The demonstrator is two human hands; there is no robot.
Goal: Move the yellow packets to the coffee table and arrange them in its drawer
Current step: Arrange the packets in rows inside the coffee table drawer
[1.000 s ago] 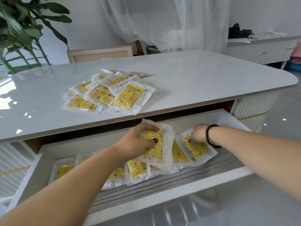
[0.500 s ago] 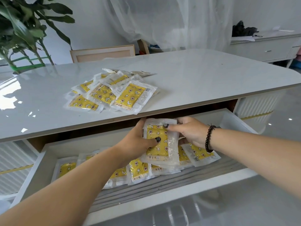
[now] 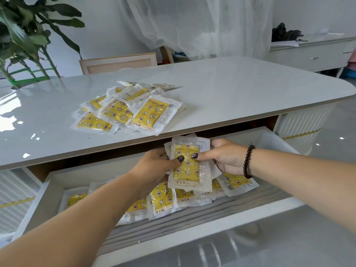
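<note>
White glossy table [image 3: 231, 89] up top, a pile of packets [image 3: 127, 110] waiting on it, more lined up in the open drawer [image 3: 269, 139] below. Best to peel one off and lay it flat beside the row. Left hand [image 3: 156, 166] and right hand [image 3: 225, 157] both pinch the held stack [image 3: 187, 166], thumbs on top.

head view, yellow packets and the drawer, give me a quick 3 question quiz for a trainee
1. True or false: both hands hold the raised packets above the open drawer.
2. Where do the packets not yet put away lie?
A. on the floor
B. in a heap on the coffee table
C. on the chair
3. Fill in: the beaded bracelet is on the ___ wrist.

Key
1. True: the left hand and right hand each press a thumb on the front.
2. B
3. right
</note>
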